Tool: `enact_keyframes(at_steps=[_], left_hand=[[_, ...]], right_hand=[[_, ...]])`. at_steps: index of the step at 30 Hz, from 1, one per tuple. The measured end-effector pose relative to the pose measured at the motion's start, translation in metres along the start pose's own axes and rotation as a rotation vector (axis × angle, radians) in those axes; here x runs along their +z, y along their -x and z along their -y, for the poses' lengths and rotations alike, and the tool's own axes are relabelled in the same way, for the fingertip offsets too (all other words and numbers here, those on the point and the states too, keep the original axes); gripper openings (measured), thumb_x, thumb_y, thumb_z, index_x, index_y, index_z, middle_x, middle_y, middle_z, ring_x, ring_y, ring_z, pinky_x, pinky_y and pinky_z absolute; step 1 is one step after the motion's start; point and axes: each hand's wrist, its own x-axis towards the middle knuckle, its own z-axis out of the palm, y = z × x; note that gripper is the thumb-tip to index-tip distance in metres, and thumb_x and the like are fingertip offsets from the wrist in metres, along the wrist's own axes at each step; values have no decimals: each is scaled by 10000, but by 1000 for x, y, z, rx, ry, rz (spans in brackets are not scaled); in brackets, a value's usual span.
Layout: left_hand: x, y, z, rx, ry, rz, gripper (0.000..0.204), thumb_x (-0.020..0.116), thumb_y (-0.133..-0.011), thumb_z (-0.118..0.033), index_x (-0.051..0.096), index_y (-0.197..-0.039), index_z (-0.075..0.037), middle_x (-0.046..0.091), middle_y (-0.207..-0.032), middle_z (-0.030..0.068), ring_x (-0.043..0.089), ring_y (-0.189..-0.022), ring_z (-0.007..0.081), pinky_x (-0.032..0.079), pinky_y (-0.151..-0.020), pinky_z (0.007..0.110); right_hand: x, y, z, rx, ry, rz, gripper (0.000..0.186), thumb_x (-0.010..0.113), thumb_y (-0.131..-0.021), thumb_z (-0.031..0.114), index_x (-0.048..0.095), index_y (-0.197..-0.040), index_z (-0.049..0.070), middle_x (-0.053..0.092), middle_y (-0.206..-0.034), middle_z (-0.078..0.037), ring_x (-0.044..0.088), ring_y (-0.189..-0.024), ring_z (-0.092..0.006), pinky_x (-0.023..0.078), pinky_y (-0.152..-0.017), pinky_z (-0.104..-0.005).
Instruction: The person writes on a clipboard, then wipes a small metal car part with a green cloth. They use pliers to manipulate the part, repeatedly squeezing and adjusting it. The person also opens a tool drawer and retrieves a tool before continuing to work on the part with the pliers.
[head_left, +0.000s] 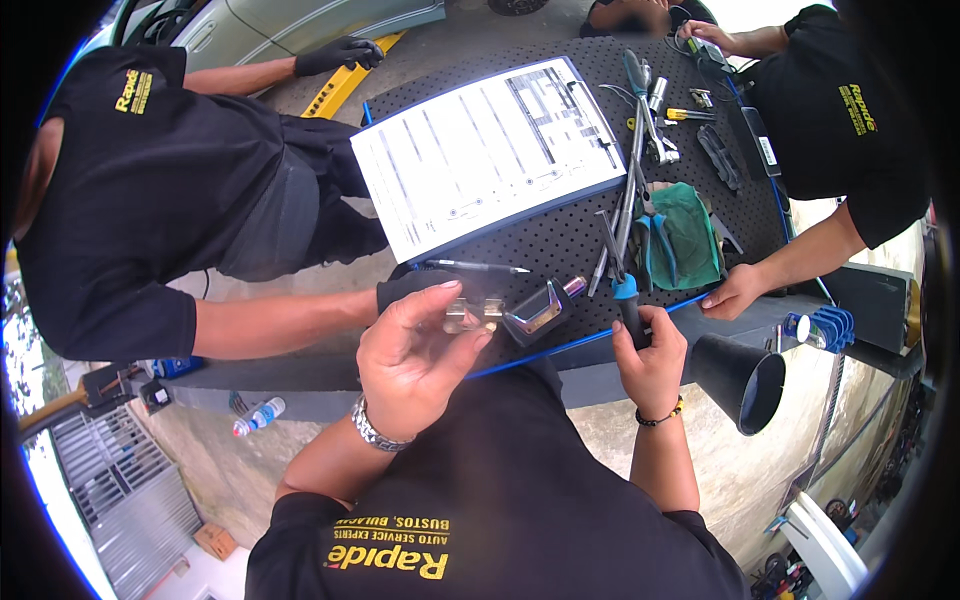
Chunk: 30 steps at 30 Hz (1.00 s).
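Observation:
My left hand (415,345) is raised over the near edge of the table, closed in a pinch on a small shiny metal clip (470,318). To its right, my right hand (650,365) wraps around the black and blue handle of a screwdriver (626,300), its shaft pointing away from me. Just beyond the clip lie tinted sunglasses (540,312) and a pen (475,267). Blue-handled pliers (657,250) rest on a green cloth (690,235) beyond the screwdriver.
A clipboard with a printed sheet (480,150) covers much of the perforated black table (590,75). Ratchets and sockets (655,130) lie beside it. One co-worker's gloved hand (405,287) is near my left; another's bare hand (735,292) touches the right edge. A black bucket (740,385) stands nearby.

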Motion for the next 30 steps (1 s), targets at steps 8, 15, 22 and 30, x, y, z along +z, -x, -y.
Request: enact_keyframes(at_steps=[8, 15, 22, 30], left_hand=[[-11, -22, 11, 142, -441, 61, 358, 663, -762, 110, 644, -1100, -4, 638, -985, 92, 624, -802, 157, 501, -730, 259], [-35, -25, -12, 316, -518, 132, 320, 724, -720, 111, 607, -994, -6, 645, -938, 135, 646, -857, 224, 529, -768, 316], [-83, -8, -45, 419, -581, 136, 313, 771, -670, 80, 642, -942, -6, 656, -842, 116, 680, -855, 277, 553, -735, 353], [-173, 37, -69, 453, -524, 74, 331, 645, -785, 123, 646, -1103, 32, 626, -1036, 171, 667, -929, 265, 557, -789, 316]], right_hand=[[-1, 6, -20, 59, -122, -40, 152, 683, -749, 58, 574, -841, 6, 600, -691, -86, 551, -559, -157, 430, -546, -277], [15, -1, 4, -254, -234, 82, 184, 638, -645, 0, 492, -754, 27, 531, -689, -95, 620, -724, -305, 488, -653, -317], [40, 20, 86, -603, 38, 53, 260, 691, -506, 68, 526, -708, 63, 548, -778, -75, 614, -952, -379, 497, -753, -419], [92, 83, 183, -690, 262, -43, 235, 712, -513, 90, 608, -725, 87, 573, -844, -56, 573, -1065, -390, 477, -802, -441]])
